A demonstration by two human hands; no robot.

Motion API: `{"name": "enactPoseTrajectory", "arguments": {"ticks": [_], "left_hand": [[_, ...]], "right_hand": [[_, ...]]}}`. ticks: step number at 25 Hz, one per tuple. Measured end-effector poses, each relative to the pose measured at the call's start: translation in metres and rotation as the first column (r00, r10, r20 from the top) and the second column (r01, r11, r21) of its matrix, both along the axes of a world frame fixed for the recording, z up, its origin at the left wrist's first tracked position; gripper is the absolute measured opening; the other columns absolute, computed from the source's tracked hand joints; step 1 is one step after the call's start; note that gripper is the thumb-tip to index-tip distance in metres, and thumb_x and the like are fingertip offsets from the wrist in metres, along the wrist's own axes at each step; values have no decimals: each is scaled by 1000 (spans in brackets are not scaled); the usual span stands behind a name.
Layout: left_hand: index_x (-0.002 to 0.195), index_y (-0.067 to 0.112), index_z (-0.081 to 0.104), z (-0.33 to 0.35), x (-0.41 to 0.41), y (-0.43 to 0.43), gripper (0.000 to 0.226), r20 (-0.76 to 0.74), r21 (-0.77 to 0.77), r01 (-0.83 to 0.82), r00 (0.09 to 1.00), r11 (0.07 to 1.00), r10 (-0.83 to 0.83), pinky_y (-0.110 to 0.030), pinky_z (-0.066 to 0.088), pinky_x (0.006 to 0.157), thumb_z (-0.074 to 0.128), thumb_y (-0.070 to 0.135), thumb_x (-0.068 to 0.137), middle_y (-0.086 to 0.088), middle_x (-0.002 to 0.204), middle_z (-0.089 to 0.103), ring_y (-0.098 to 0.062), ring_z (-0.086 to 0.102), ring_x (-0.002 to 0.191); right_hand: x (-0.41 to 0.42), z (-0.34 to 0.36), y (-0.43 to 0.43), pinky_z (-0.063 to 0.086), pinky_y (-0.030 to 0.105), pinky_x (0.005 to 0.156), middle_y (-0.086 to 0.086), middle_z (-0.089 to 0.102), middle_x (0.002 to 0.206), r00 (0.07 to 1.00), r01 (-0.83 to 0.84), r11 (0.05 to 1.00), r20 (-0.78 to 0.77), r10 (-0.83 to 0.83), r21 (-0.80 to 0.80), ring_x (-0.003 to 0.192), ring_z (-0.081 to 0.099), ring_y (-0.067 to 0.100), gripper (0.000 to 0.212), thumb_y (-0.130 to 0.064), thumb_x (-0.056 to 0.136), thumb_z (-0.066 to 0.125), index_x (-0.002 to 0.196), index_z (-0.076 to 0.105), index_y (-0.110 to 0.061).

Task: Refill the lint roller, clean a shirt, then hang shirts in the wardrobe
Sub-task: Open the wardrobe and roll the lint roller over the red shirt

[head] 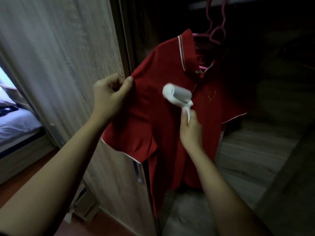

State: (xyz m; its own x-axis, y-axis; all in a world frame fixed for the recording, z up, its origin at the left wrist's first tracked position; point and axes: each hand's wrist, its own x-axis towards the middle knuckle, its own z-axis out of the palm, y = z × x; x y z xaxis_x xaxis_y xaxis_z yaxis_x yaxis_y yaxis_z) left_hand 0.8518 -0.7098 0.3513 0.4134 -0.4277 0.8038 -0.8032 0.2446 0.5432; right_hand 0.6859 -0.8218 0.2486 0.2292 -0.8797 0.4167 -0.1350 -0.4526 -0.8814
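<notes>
Red shirt (163,106) on pink hanger (216,34); left hand (110,94) pinches its shoulder, right hand (190,128) grips white lint roller (176,95) against the chest.

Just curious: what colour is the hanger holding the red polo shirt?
Pink plastic hanger, clearest in the head view.

Pink hanger (212,35) hook cut off by top edge. Lint roller (175,94) motion-blurred; handle end hidden inside right hand (190,130). Gold chest logo (212,96) on red polo shirt (153,99) too blurred to read. Shirt's far side lost in dark wardrobe interior (272,65). Bed (15,123) cut by left edge.
</notes>
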Motion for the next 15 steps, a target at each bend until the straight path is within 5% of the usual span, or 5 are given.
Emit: {"name": "enactPoseTrajectory", "arguments": {"ticks": [4,8,13,15], "left_hand": [[56,24,49,1,2,0,33,8,-5,-10,1000,1000,10,-14,31,48,61,30,87,15,46,50,3,39,46],[59,14,53,0,3,1,33,33,-18,2,999,1000,-1,-15,29,48,60,31,87,14,46,47,3,37,46],[61,6,54,2,1,2,34,46,9,-29,999,1000,28,-22,31,50,60,28,87,-4,53,46,-4,37,51],[62,5,55,2,1,3,35,40,11,-33,999,999,33,-22,32,49,61,28,87,-9,56,49,-7,39,52]], "right_hand": [[0,24,47,49,41,65,-4,49,67,981,-191,978,-5,192,83,60,52,21,37,-39,96,34,111,49,-10],[-5,-5,106,48,44,72,0,52,75,919,-373,910,-63,390,181,69,48,18,29,-46,92,32,93,49,-22],[19,61,13,51,47,80,12,54,87,998,-15,987,64,5,163,76,55,26,41,-34,98,30,116,49,-2],[17,66,2,52,44,79,17,59,92,996,8,990,82,-20,138,82,62,34,45,-34,99,29,128,42,-3]]}}
